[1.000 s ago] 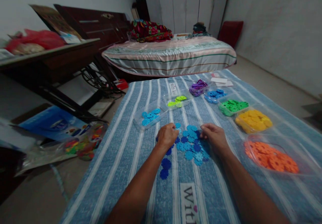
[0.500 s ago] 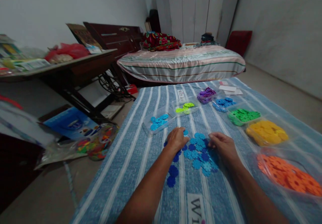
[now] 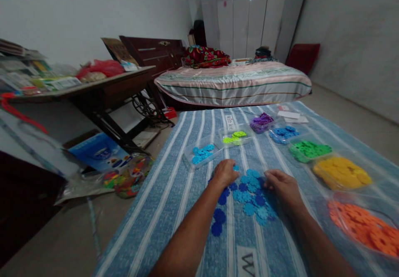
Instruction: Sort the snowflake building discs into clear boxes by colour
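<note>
Striped cloth holds blue discs between my left grip and right grip; clenched or not, I cannot tell.

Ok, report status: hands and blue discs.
Left hand on blue discs, right hand at pile's right edge; grips unclear. Discs loose on cloth. Trays beyond, apart from hands.

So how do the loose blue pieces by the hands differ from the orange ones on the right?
The blue pieces lie loose on the striped cloth; the orange pieces sit in a clear tray. The blue pieces mix a light and a dark shade; the orange pieces are one colour. The left hand and right hand rest at the blue pieces; no hand is near the orange pieces. Both are flat, flower-shaped discs.
</note>
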`<state>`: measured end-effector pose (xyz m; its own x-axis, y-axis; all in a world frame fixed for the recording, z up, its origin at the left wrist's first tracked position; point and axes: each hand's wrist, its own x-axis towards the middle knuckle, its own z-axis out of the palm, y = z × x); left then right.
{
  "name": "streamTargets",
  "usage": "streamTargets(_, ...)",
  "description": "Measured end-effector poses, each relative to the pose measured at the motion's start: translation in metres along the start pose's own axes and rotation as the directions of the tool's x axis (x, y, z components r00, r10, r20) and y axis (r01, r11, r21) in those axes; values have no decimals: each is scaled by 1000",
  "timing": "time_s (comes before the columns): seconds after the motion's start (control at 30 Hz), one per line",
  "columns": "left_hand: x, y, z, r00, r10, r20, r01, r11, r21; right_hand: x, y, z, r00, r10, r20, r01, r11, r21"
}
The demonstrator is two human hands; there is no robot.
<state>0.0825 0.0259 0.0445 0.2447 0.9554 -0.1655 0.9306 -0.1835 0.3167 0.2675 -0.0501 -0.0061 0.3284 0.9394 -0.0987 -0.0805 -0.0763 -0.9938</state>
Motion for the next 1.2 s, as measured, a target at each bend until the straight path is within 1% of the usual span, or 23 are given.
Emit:
streamTargets(0.37, 1, 3, 1, 998, -61, -17, 60, 997, -58, 1, -1, 1, 1000, 5, -5, -5, 1000, -21)
streamTargets(0.5, -2, 2, 3, 998, -58, -38, 55, 996, -72, 0, -3, 1, 1000, -7, 4, 7, 1000, -17)
streamTargets(0.63, -8, 2, 6, 997, -28, -74, 21, 995, -93, -1, -4, 2, 1000, -9, 2, 9, 1000, -13)
streamTargets(0.7, -8, 1, 2, 996, -17, -88, 8, 995, -102, -1, -3, 2, 1000, -6, -1, 6, 1000, -10)
streamTargets(0.73, -7, -1, -2, 995, -20, -100, 9, 994, -105, -1, -3, 2, 1000, -6, 0, 6, 1000, -6)
streamTargets(0.8, -3, -7, -19, 987, -43, -158, 25, 993, -113, -1, -2, 2, 1000, -10, 5, 10, 1000, 3)
streamTargets(0.83, 0, -12, -29, 969, -77, -234, 49, 991, -122, 0, -1, 1, 1000, -12, 7, 12, 1000, 4)
streamTargets(0.87, 3, -18, -41, 942, -101, -320, 60, 989, -134, 0, 0, 1, 1000, -9, 12, 9, 1000, 1)
streamTargets(0.9, 5, -24, -52, 905, -121, -408, 69, 988, -139, 0, 0, 1, 1000, -8, 12, 8, 1000, -3)
streamTargets(0.93, 7, -30, -62, 854, -155, -496, 102, 986, -131, 1, 0, 1, 1000, -6, 11, 6, 1000, -5)
streamTargets(0.97, 8, -35, -70, 807, -165, -567, 124, 986, -111, 1, 0, 2, 1000, -5, 12, 5, 1000, -5)
streamTargets(1.0, 9, -40, -76, 772, -167, -614, 137, 986, -96, 2, 0, 2, 1000, -6, 12, 6, 1000, -4)
streamTargets(1.03, 9, -43, -78, 757, -172, -631, 150, 985, -87, 2, 0, 3, 1000, -8, 12, 8, 1000, -3)
streamTargets(1.07, 8, -45, -78, 765, -169, -622, 151, 985, -83, 2, -1, 3, 1000, -9, 12, 9, 1000, -3)
streamTargets(1.1, 7, -45, -74, 792, -160, -589, 137, 987, -84, 3, -1, 4, 1000, -10, 11, 10, 1000, -5)
streamTargets(1.13, 6, -45, -68, 830, -140, -540, 110, 990, -89, 3, -2, 4, 1000, -11, 12, 11, 1000, -7)
streamTargets(1.2, 3, -40, -52, 906, -65, -418, 25, 995, -100, 3, -3, 4, 1000, -13, 10, 13, 1000, -4)
